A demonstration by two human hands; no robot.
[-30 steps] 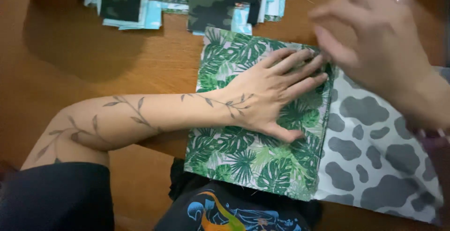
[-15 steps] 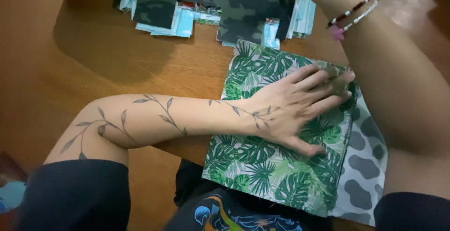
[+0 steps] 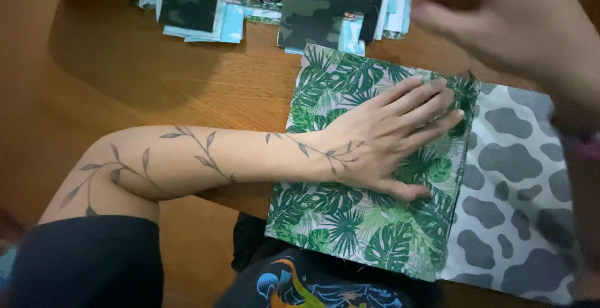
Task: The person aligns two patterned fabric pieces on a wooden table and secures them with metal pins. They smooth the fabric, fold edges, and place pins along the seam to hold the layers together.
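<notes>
– Where's the leaf-print fabric (image 3: 350, 220)?

– On the wooden bench (image 3: 187, 76), overlapping a grey cow-spot fabric (image 3: 512, 189), its near edge hanging off.

– And the hands?

– The left hand (image 3: 381, 139) lies flat on the leaf print, fingers spread, grasping nothing. The right hand (image 3: 500, 14) hovers blurred above; its grip can't be told

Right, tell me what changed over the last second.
The right hand lifted off the leaf-print fabric's right edge and now hangs blurred above the top right, holding nothing visible. The left hand stayed flat on that fabric, over the grey spotted fabric.
</notes>
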